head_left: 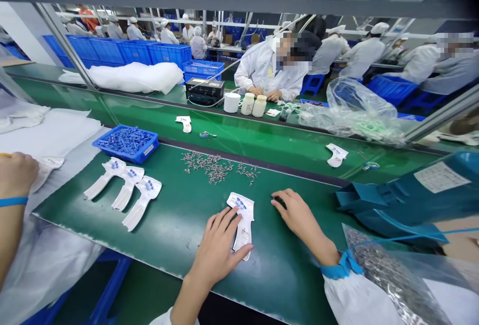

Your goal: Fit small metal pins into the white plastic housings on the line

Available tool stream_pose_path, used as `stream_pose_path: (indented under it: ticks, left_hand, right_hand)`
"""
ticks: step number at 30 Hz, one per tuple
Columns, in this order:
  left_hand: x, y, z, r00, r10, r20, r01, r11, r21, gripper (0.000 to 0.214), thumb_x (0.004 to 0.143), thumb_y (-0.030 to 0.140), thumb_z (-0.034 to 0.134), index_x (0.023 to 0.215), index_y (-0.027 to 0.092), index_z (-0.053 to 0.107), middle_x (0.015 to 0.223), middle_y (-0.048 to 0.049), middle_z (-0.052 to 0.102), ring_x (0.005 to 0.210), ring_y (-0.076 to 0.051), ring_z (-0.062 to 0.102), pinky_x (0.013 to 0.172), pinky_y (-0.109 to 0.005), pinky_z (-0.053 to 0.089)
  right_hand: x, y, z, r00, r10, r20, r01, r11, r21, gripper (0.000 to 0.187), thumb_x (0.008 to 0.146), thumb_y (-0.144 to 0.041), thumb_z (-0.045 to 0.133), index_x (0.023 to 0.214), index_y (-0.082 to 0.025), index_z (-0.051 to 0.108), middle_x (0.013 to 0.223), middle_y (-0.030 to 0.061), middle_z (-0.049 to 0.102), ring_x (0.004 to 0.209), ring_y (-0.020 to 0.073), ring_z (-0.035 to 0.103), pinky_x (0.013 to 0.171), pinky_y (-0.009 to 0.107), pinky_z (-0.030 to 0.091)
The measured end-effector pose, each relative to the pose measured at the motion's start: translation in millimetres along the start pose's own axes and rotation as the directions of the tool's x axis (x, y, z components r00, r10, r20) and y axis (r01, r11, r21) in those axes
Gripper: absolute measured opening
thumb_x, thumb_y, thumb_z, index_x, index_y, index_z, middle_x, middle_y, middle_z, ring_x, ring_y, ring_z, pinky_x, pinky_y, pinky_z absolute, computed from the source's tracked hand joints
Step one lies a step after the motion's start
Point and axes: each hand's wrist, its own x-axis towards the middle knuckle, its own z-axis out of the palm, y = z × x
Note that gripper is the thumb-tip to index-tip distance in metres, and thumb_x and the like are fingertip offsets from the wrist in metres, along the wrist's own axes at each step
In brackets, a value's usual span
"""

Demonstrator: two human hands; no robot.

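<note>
Head view: left hand (219,247) on white piece (244,218); bin label (441,177) unreadable.

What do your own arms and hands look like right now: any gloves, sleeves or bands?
No gloves on the left hand or the right hand. The right arm has a white sleeve with a blue cuff band at the wrist. The left arm's white sleeve barely shows at the bottom edge.

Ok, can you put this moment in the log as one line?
left hand: on white blue-dotted piece | right hand: holds small dark part | nearby: blue tray, loose metal parts
</note>
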Motion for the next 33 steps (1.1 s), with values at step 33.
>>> stream_pose_path:
  ticks: [33]
  left_hand:
    - [1.0, 2.5, -0.2, 1.000, 0.000, -0.031, -0.001, 0.999, -0.041, 0.060, 0.087, 0.045, 0.067, 0.139, 0.024, 0.045, 0.148, -0.0097, 0.047, 0.138, -0.031, 0.041, 0.111, -0.051, 0.036]
  right_hand:
    - [-26.7, -84.0, 0.2, 0.908, 0.058, 0.414, -0.191, 0.938, 0.287, 0.010, 0.081, -0.029, 0.063, 0.078, -0.023, 0.056, 0.080, 0.0019, 0.070, 0.075, 0.0203, 0.064, 0.063, 0.027, 0.040]
